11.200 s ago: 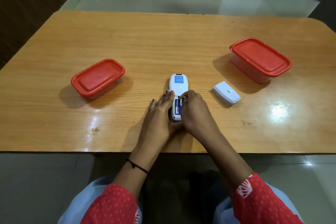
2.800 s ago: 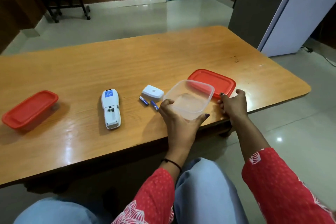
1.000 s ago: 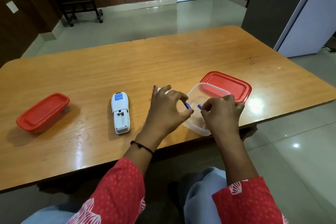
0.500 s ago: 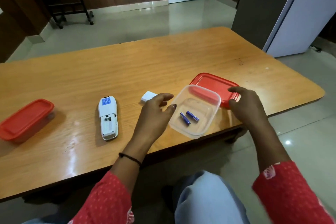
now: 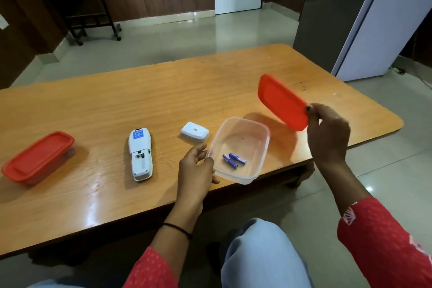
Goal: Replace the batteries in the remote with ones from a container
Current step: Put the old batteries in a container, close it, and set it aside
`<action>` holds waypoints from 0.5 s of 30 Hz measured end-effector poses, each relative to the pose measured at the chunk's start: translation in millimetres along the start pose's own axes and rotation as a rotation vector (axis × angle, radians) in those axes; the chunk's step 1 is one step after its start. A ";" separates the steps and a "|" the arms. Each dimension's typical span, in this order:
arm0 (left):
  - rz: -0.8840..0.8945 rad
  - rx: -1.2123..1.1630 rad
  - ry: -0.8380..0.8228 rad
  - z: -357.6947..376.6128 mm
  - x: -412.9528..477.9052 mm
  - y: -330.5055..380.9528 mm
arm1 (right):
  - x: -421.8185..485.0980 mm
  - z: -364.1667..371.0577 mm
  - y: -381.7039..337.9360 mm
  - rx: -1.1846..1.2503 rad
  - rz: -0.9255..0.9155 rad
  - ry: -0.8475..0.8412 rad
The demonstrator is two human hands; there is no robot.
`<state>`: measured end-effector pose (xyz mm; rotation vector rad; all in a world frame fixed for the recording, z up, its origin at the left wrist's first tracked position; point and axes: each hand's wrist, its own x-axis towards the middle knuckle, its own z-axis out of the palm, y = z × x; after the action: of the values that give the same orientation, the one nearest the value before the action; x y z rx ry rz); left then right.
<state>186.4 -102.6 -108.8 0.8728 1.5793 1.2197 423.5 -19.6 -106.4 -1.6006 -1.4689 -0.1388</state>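
Right, table: wooden table (image 5: 145,100), fills most of the view, near edge runs along 6 o'clock.
Remote: white remote (image 5: 140,154) lies back-up at about 8 o'clock from centre, long axis pointing toward 12; battery bay at its near end is open and looks empty.
Battery cover: small white cover (image 5: 195,131) flat on the table, at 2 o'clock from the remote, just beside the clear tub's far-left corner, not touching it as far as I can tell.
Clear tub: open clear tub (image 5: 261,147) near the table's front edge, right of centre.
Batteries: two blue batteries (image 5: 233,160) lie side by side on the tub floor, toward its near-left part.
Left hand: left hand (image 5: 196,170) at the tub's 9 o'clock side, thumb against the rim, fingers loosely curled by the near wall; light hold on the tub.
Right hand: right hand (image 5: 327,131) raised at 3 o'clock, fingers closed on the edge of a red lid (image 5: 281,101), lid tilted in the air above the table.
Second box: closed box with red lid (image 5: 38,156) at far 9 o'clock, well apart from the remote; contents not visible.
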 end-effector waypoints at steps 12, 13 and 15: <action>-0.103 -0.165 -0.120 19.0 -34.1 -1.3 | -82.7 -40.1 -55.9 1.007 0.980 -0.254; -0.106 -0.160 -0.114 18.3 -34.7 -1.4 | -86.5 -43.1 -56.3 0.981 0.961 -0.258; -0.103 -0.159 -0.118 17.1 -35.3 -1.6 | -89.4 -49.0 -57.7 0.890 0.873 -0.276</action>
<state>213.9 -130.1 -103.1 0.7386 1.3956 1.1819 374.2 -125.9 -103.9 -1.3533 -0.6932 1.1084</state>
